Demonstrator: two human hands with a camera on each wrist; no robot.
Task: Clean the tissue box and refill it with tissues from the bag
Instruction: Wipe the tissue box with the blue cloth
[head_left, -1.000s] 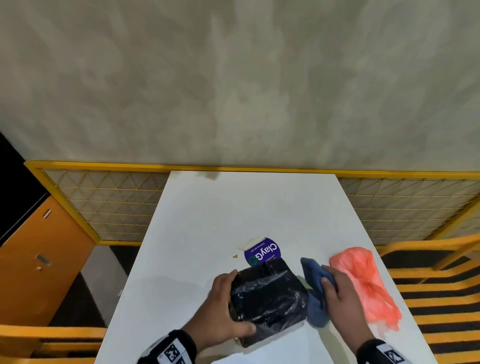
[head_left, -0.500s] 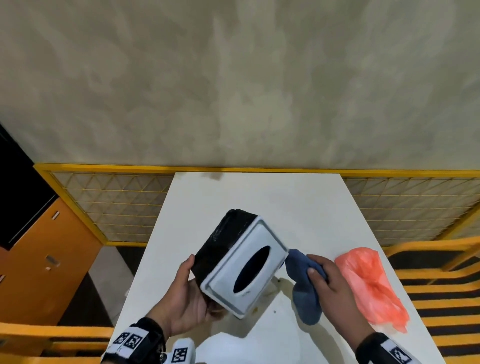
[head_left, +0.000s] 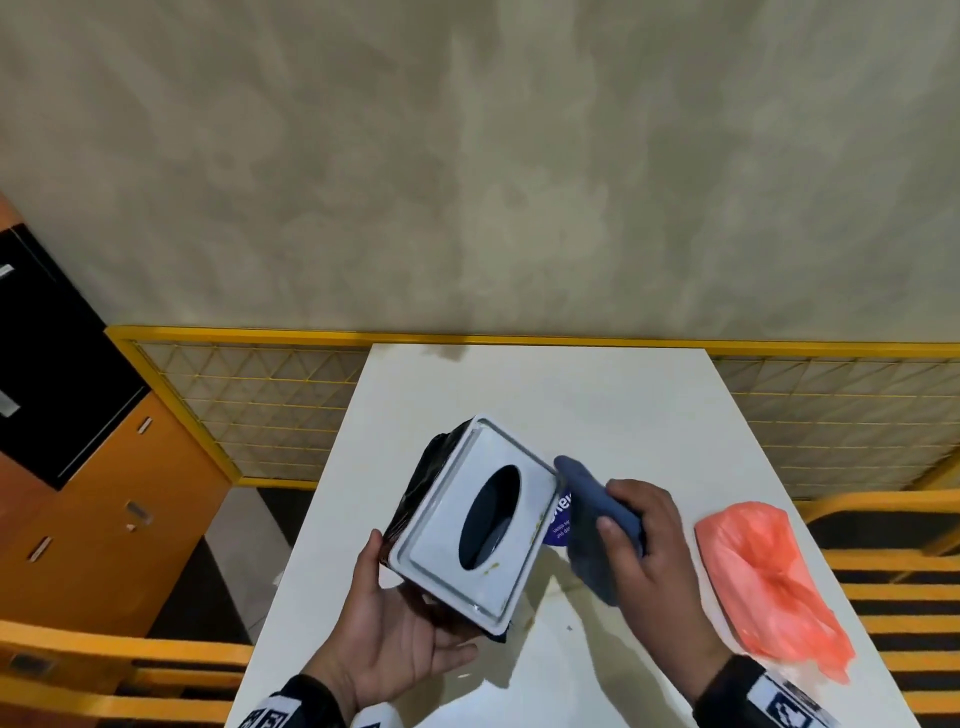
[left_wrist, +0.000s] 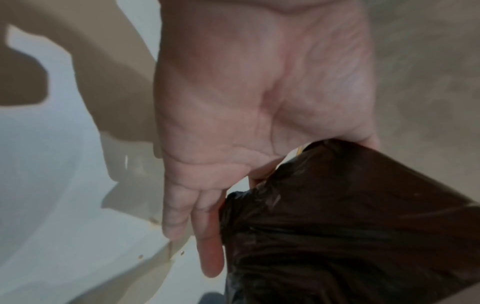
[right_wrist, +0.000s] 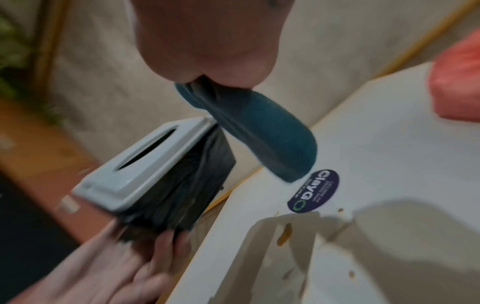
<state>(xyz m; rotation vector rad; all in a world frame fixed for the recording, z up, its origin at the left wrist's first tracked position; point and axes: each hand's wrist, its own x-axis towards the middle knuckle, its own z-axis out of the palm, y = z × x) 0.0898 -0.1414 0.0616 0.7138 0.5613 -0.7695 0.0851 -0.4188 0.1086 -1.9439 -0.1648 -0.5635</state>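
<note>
The tissue box (head_left: 483, 525) has a black plastic-covered body and a white lid with an oval slot. It is tilted above the table, lid towards me. My left hand (head_left: 410, 613) grips it from below, thumb on its left side and fingers under the bottom (left_wrist: 337, 226). Small yellowish specks sit on the lid near the slot. My right hand (head_left: 644, 540) grips a folded blue cloth (head_left: 592, 525), whose tip touches the lid's right edge (right_wrist: 259, 133). The orange-pink bag (head_left: 769, 577) lies on the table to the right.
The white table (head_left: 571, 405) carries a round purple sticker (right_wrist: 313, 191) under the cloth and a few crumbs near the front. A yellow mesh railing (head_left: 249, 410) runs behind the table. An orange cabinet (head_left: 104, 519) stands at the left.
The box lay on the table with its black bottom up; my left hand has lifted and turned it so the lid faces me. My right hand brought the cloth up to the lid's edge.
</note>
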